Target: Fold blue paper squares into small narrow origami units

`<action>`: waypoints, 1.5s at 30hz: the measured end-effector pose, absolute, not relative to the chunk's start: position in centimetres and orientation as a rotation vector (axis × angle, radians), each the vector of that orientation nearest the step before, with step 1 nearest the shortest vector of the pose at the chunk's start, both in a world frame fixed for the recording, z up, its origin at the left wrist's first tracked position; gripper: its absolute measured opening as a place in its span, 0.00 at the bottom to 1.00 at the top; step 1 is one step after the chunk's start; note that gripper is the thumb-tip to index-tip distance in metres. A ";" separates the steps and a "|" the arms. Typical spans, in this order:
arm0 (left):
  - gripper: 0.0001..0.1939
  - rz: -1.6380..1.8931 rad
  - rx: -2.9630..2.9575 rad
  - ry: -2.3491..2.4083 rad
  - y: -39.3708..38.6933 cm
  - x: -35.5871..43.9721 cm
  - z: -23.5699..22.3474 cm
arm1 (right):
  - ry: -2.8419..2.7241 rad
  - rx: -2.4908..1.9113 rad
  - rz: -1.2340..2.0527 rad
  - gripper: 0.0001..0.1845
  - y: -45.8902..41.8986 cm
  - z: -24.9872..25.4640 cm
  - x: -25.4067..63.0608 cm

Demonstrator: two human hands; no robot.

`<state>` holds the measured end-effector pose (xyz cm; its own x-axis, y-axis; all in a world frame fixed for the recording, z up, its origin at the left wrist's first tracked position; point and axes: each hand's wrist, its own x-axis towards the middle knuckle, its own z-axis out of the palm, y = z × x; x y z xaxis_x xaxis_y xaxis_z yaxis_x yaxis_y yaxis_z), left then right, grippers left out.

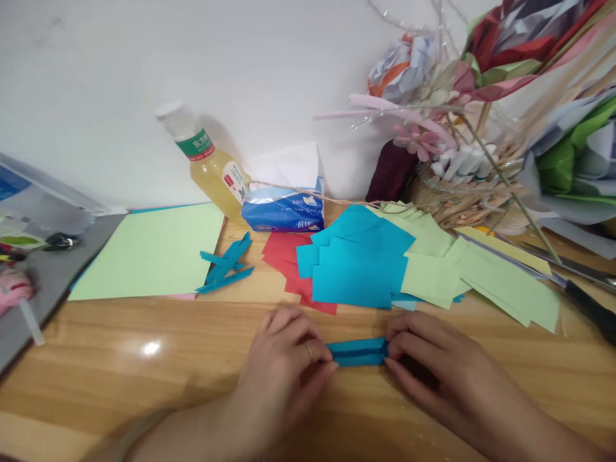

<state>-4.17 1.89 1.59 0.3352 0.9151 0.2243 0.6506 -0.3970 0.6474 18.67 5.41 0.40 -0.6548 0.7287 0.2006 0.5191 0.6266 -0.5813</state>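
A narrow folded strip of blue paper [360,352] lies level just above or on the wooden table, with a crease running along its length. My left hand [289,366], a ring on one finger, pinches its left end between thumb and fingers. At the strip's other end, my right hand [436,366] grips the paper, whose corner is turned up there. Beyond my hands lie a stack of blue paper sheets [360,273], red paper sheets [283,256] and light green sheets [430,282]. Several folded blue paper pieces [226,264] form a small pile further left.
Large green paper sheets [158,250] lie at the left beside a grey mat [29,321]. A tilted drink bottle [216,179] and a tissue pack [283,206] stand by the wall. Paper flowers [510,70] crowd the back right, near black-handled scissors [590,308].
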 end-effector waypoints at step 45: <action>0.16 0.451 3.072 1.099 0.7 -4.9 1.3 | -2.757 -0.638 0.012 0.20 5.7 1.1 19.2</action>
<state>-4.88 0.74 1.28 0.7413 0.5980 0.3048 0.6395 -0.7672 -0.0503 19.22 5.71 1.10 -0.8528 0.4299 0.2966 0.4273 0.9008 -0.0770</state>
